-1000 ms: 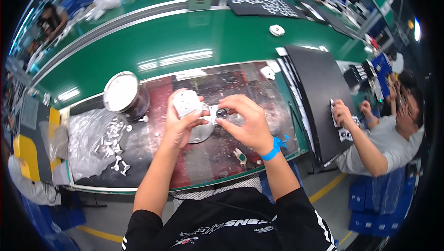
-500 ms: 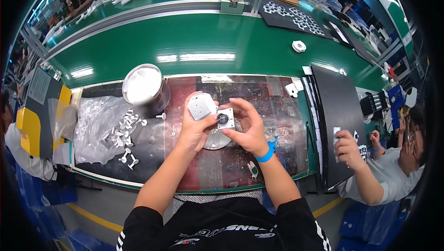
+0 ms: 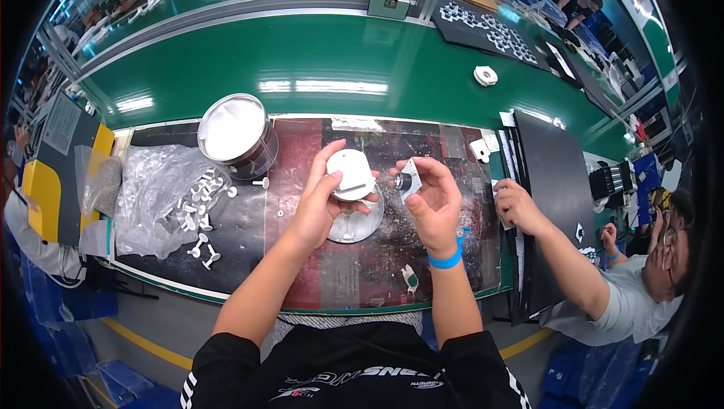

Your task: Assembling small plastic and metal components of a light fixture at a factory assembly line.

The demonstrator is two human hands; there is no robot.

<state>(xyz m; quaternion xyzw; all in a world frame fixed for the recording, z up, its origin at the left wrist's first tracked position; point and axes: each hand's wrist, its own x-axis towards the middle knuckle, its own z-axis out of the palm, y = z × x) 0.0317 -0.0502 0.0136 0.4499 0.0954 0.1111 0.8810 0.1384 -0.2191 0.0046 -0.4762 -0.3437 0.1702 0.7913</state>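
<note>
My left hand (image 3: 320,202) holds a round white plastic housing (image 3: 351,168), gripped at its edge between thumb and fingers, its flat face turned up. To the right of it, apart by a small gap, my right hand (image 3: 436,202) pinches a small square white plate with a black lens-like cylinder (image 3: 406,180). The cylinder points left toward the housing. Below both hands a round pale metal disc (image 3: 354,228) lies on the worn dark red and black work mat (image 3: 339,266).
A metal can (image 3: 234,134) stands at the left, beside a clear plastic bag (image 3: 151,198) and several white mushroom-shaped parts (image 3: 197,213). At the right, a co-worker's hand (image 3: 519,205) reaches past black boards (image 3: 554,153). A white ring part (image 3: 486,75) sits farther back.
My hands have moved apart; the plate with the black cylinder has gone right and tilted. My left hand has turned the housing. The co-worker's hand has moved left toward my mat.
</note>
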